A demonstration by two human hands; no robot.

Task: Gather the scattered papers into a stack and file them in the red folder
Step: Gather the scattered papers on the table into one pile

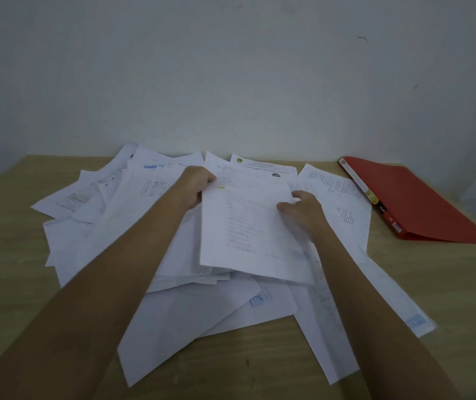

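Observation:
Several white printed papers point(179, 313) lie scattered and overlapping across the middle of the wooden table. A small bundle of sheets point(245, 226) is raised slightly above the pile. My left hand point(196, 186) grips the bundle's upper left edge. My right hand point(303, 212) holds its right edge, thumb on top. The red folder point(421, 203) lies closed at the far right of the table, spine toward the papers, apart from both hands.
The light wooden table point(8, 255) meets a plain white wall point(231, 82) at the back. Bare table shows at the left, at the front right and around the folder. Some sheets reach toward the front edge.

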